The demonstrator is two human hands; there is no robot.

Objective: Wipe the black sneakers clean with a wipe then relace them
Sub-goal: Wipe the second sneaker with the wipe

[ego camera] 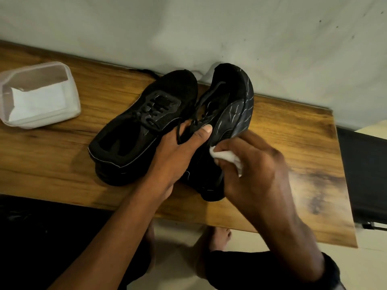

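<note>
At frame centre, the left hand point(178, 151) gripped a tilted black sneaker point(232, 105). The right hand point(257, 168) pinched a white wipe point(222, 154) against its side.

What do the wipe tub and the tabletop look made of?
Wipe tub: probably frosted translucent plastic; white wipes show dimly through its walls. Tabletop: wood or wood-look laminate, smooth with a slight sheen; brown grain streaks run along it.
</note>
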